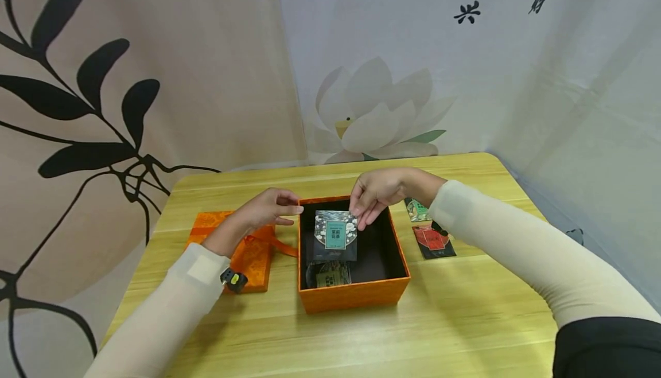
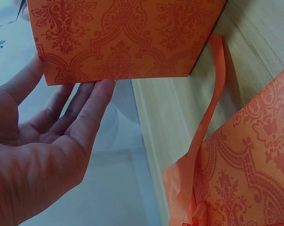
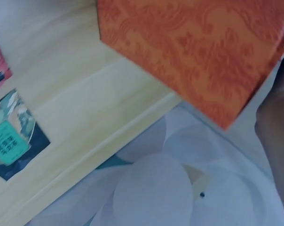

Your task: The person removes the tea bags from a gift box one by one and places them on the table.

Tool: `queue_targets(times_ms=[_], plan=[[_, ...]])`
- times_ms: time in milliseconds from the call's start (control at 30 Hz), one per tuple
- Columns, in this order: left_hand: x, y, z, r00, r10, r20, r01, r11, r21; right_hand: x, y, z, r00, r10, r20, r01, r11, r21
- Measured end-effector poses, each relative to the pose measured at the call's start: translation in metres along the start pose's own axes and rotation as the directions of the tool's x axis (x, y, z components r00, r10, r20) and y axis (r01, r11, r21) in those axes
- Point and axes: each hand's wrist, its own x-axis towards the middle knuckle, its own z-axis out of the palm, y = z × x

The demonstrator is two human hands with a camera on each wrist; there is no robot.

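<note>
An orange patterned box (image 1: 353,297) with a dark inside stands on the table. Over its opening, my right hand (image 1: 379,193) pinches the right edge of a dark square packet with a teal label and white flowers (image 1: 335,237). Lower in the box lies another packet with a yellowish label (image 1: 330,276). At the box's left back corner is my left hand (image 1: 264,210); in the left wrist view its fingertips (image 2: 106,87) touch the box's edge, loosely extended. The right wrist view shows only part of the right hand (image 3: 276,108), beside the box wall; the held packet is hidden there.
Left of the box lies an orange lid-like piece (image 1: 258,272) with an orange ribbon (image 1: 284,247) reaching the box. To the right, a green-labelled packet (image 1: 417,210) and a red-labelled packet (image 1: 434,241) lie on the wooden table (image 1: 465,309). A printed curtain (image 1: 232,80) hangs behind.
</note>
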Motion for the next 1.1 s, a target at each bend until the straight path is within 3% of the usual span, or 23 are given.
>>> queue_targets(times_ms=[367,733,1100], plan=[[0.0,0.0,0.0,1.0,0.001,0.003,-0.001,1.0,-0.006,-0.032,0.006,-0.025,0.998,-0.002,-0.061,0.005,0.999,0.052],[0.001,0.0,0.0,1.0,0.004,0.006,-0.004,1.0,-0.004,-0.07,0.027,-0.05,0.993,0.007,-0.121,0.007,0.993,0.114],[0.0,0.001,0.0,1.0,0.001,0.005,-0.001,1.0,-0.001,-0.1,0.051,-0.068,0.995,-0.04,-0.092,0.055,0.984,0.167]])
